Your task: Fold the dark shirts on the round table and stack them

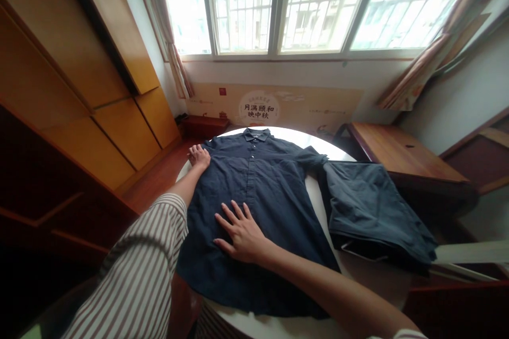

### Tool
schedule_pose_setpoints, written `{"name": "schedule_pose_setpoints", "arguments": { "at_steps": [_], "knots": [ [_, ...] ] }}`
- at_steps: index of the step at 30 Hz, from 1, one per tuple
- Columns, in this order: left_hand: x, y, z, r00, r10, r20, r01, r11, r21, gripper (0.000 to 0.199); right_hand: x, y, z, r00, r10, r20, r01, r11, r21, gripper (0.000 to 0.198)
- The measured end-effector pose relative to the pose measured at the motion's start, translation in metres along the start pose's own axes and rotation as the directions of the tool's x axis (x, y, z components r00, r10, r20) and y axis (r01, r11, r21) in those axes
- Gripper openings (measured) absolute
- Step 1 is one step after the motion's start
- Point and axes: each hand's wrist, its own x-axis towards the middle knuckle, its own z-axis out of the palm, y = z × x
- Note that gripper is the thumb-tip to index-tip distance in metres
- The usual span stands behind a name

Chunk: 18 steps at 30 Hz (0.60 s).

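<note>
A dark navy short-sleeved button-up shirt (274,196) lies spread front side up on a round white table (310,140), its collar toward the window. My right hand (244,235) rests flat on the lower front of the shirt, fingers spread. At the sleeve on the left, near the table's edge, is my left hand (199,157), its fingers bent over the cloth; the fabric beneath them is hidden. The other sleeve (312,158) stretches toward a folded dark grey-blue garment (366,196) on the right.
The folded garment drapes over something dark beside the table, with a pale bar (473,254) nearby. A wooden desk (401,145) stands at the back right. Yellow-brown cabinets (119,132) line the left wall. Barred windows (246,5) and a printed banner (318,100) are behind the table.
</note>
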Motion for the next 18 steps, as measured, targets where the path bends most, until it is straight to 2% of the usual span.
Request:
{"name": "schedule_pose_setpoints", "arguments": {
  "at_steps": [2, 4, 7, 10, 14, 18],
  "knots": [
    [0.01, -0.008, -0.007, 0.99, -0.131, -0.042, 0.129, 0.991, -0.043, 0.056, 0.001, 0.0, 0.0, 1.0, -0.004, -0.005, 0.004, 1.0, 0.0, 0.073],
    [0.02, -0.017, -0.013, 0.98, -0.198, -0.023, 0.194, 0.975, -0.104, 0.053, 0.002, 0.0, 0.001, 1.0, -0.008, -0.009, 0.008, 1.0, -0.001, 0.072],
    [0.032, -0.022, -0.017, 0.984, -0.18, 0.01, 0.177, 0.959, -0.219, 0.036, 0.002, 0.001, 0.002, 1.0, -0.008, -0.02, 0.008, 1.0, 0.002, 0.073],
    [0.04, -0.015, -0.015, 0.987, -0.158, -0.009, 0.146, 0.928, -0.344, 0.026, 0.002, 0.001, 0.003, 1.0, -0.008, -0.024, 0.008, 1.0, 0.003, 0.073],
    [0.047, 0.002, -0.01, 0.97, -0.242, -0.022, 0.202, 0.853, -0.482, 0.038, 0.003, 0.0, 0.003, 1.0, -0.009, -0.02, 0.009, 1.0, -0.002, 0.073],
    [0.051, 0.012, -0.013, 0.953, -0.301, 0.02, 0.258, 0.776, -0.576, 0.055, 0.003, 0.0, 0.003, 1.0, -0.013, -0.023, 0.013, 1.0, 0.004, 0.074]
  ]
}}
